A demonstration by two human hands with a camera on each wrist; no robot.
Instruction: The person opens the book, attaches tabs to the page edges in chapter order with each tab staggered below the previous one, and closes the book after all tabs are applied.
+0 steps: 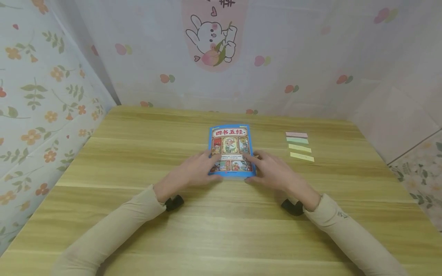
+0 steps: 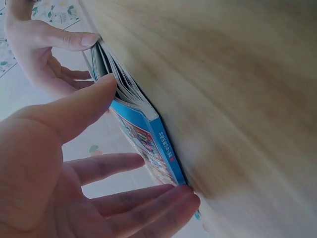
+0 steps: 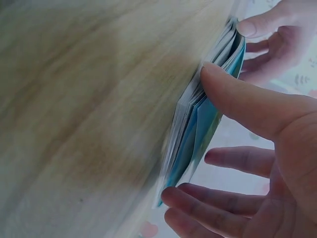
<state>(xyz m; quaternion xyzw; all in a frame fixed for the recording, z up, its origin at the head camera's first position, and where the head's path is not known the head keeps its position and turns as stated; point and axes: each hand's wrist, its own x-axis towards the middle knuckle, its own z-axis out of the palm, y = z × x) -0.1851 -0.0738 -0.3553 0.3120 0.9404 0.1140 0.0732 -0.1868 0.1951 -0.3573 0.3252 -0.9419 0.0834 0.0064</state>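
Note:
A blue comic-style book (image 1: 230, 151) with red Chinese title characters lies face up on the wooden table. My left hand (image 1: 195, 168) is at its left side. In the left wrist view, that thumb (image 2: 94, 99) touches the near page edge and the outer fingers reach the spine (image 2: 166, 146). At the opposite side, my right hand (image 1: 274, 170) touches the book. In the right wrist view, its thumb (image 3: 233, 94) is on the near page edge and fingertips (image 3: 173, 196) meet the fore edge. All fingers look fairly straight and spread. The near-edge pages are slightly fanned.
To the right of the book lie a pink sticky strip (image 1: 296, 135), a green strip (image 1: 297, 140) and two yellow strips (image 1: 299, 148), spaced in a column. The wooden table (image 1: 155, 130) ends at a printed curtain (image 1: 293, 57) behind and another floral one (image 1: 38, 126) at left.

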